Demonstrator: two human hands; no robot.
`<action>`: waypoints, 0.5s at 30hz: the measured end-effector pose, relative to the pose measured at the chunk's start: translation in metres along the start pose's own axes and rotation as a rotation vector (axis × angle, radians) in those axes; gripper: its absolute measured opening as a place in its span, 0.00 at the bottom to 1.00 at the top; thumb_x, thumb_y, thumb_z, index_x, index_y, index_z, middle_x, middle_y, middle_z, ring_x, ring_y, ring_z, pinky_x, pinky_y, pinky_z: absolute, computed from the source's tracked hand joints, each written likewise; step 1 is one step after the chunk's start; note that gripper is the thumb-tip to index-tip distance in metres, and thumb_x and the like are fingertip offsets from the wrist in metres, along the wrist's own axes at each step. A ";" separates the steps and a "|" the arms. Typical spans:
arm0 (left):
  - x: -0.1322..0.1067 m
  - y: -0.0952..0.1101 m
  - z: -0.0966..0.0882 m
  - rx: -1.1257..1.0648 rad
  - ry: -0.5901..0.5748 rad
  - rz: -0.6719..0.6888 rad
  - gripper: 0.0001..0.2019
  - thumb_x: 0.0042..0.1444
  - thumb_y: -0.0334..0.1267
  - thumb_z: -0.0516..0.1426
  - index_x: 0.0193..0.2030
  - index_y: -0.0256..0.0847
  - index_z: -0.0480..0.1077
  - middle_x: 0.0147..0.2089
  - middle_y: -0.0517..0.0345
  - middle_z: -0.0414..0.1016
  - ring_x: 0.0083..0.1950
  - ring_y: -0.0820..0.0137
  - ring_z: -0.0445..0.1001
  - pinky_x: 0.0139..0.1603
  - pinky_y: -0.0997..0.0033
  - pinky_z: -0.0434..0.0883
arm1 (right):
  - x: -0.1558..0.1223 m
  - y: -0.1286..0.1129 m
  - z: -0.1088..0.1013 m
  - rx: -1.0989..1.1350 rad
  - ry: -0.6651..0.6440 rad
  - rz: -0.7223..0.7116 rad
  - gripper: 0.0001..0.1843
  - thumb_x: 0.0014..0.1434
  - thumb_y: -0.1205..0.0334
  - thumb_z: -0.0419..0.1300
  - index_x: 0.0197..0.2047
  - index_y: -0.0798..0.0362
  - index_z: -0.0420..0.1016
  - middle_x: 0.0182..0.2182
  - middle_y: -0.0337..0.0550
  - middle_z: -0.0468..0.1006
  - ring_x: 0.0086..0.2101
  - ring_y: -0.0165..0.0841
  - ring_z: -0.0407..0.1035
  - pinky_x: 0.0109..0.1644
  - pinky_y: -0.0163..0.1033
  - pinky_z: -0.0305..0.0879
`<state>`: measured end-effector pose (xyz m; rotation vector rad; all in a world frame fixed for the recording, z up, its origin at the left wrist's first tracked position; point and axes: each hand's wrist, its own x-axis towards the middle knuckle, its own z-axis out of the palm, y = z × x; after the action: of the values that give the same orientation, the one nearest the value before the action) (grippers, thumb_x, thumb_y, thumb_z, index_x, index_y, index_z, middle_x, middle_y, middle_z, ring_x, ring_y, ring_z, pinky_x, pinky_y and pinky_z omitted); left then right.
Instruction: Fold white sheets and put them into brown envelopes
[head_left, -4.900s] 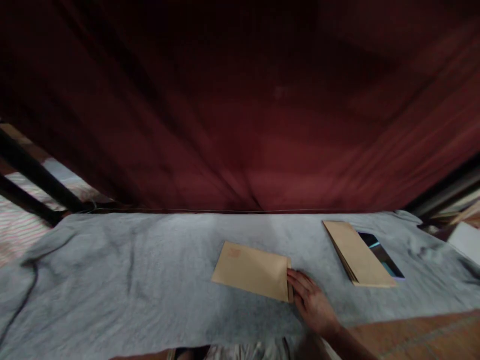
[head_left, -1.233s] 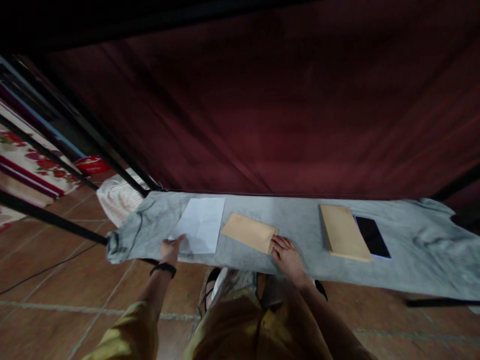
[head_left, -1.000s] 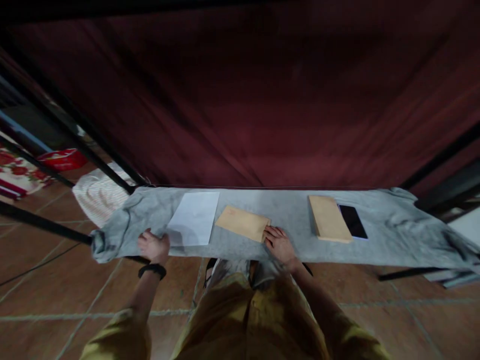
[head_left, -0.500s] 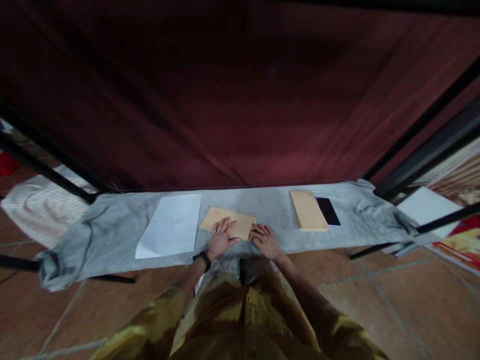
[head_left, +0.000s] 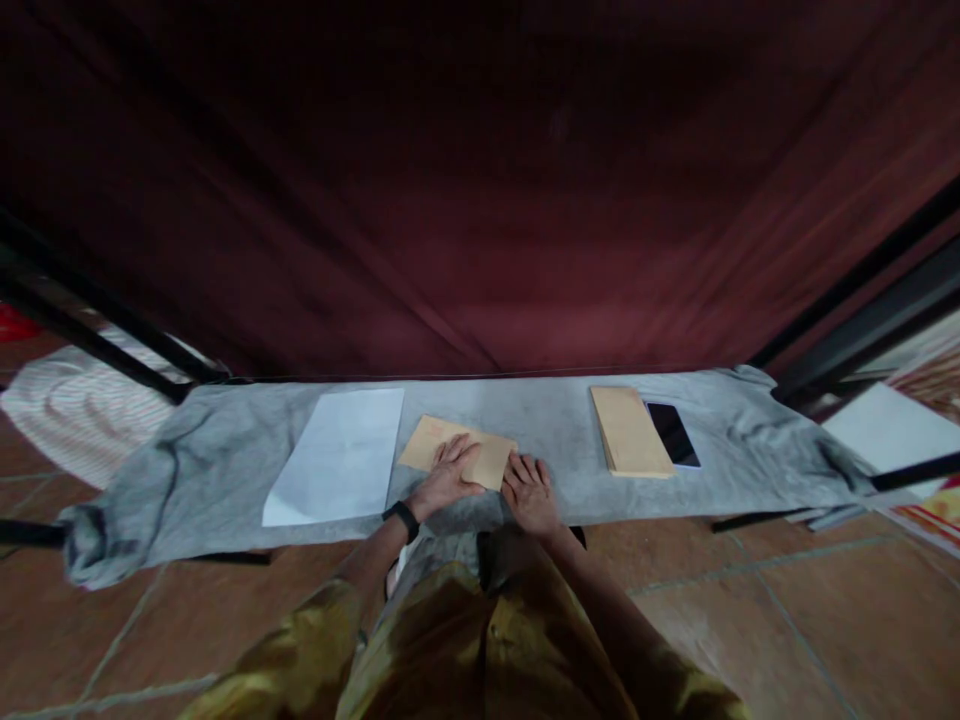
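Observation:
A brown paper envelope [head_left: 491, 462] with faint reddish marking at its upper left lies at a slant on the grey cloth. Across its middle rests my left hand [head_left: 448, 477], open, pressing it from above with a dark band on the wrist. My right hand [head_left: 531, 496] lies palm down at the envelope's right end, fingers stretched and a little apart, their tips by its edge. Part of the envelope is hidden under my left hand. Left of it lies a stack of white paper [head_left: 337, 455]. To the right sits a stack of brown envelopes [head_left: 634, 432].
A dark-screened phone [head_left: 673, 434] lies beside the envelope stack. The grey cloth [head_left: 562, 400] covers a narrow bench-like surface, with a dark red curtain [head_left: 480, 250] behind it. Black metal bars [head_left: 870, 290] stand at both ends. Striped fabric [head_left: 90, 405] lies at the far left.
My right hand has slid slightly down and its fingers have straightened at the envelope's end. My left hand stays on the envelope. The view has shifted a little.

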<state>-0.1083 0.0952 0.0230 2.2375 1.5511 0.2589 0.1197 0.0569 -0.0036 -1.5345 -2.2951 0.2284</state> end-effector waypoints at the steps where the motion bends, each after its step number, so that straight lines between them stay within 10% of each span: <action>1: -0.001 0.000 -0.001 -0.008 -0.002 0.010 0.42 0.52 0.52 0.66 0.72 0.42 0.61 0.78 0.39 0.50 0.78 0.51 0.47 0.75 0.43 0.45 | -0.002 -0.002 0.000 0.002 0.002 0.008 0.22 0.71 0.59 0.50 0.65 0.47 0.70 0.69 0.46 0.64 0.67 0.46 0.58 0.72 0.59 0.45; 6: -0.030 -0.027 -0.023 0.017 0.181 -0.083 0.32 0.61 0.50 0.59 0.70 0.46 0.62 0.76 0.45 0.56 0.78 0.55 0.50 0.75 0.46 0.48 | -0.009 -0.016 0.004 0.043 0.024 0.057 0.23 0.71 0.64 0.49 0.66 0.49 0.69 0.68 0.47 0.66 0.67 0.44 0.59 0.72 0.56 0.47; 11: -0.108 -0.105 -0.084 0.178 0.557 -0.987 0.35 0.64 0.50 0.55 0.72 0.33 0.54 0.75 0.30 0.54 0.76 0.44 0.51 0.69 0.42 0.59 | -0.022 -0.013 0.009 0.108 0.068 0.020 0.24 0.72 0.64 0.46 0.66 0.52 0.70 0.66 0.49 0.69 0.65 0.42 0.62 0.72 0.55 0.50; 15: -0.154 -0.149 -0.120 0.100 0.459 -1.158 0.32 0.57 0.52 0.60 0.58 0.24 0.65 0.57 0.22 0.73 0.61 0.36 0.71 0.52 0.43 0.72 | -0.025 -0.006 0.010 0.163 0.094 -0.015 0.24 0.71 0.64 0.46 0.64 0.53 0.72 0.64 0.51 0.72 0.64 0.42 0.65 0.71 0.56 0.52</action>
<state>-0.3367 0.0238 0.0788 1.0266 2.8279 0.3397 0.1193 0.0324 -0.0159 -1.4164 -2.1579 0.3244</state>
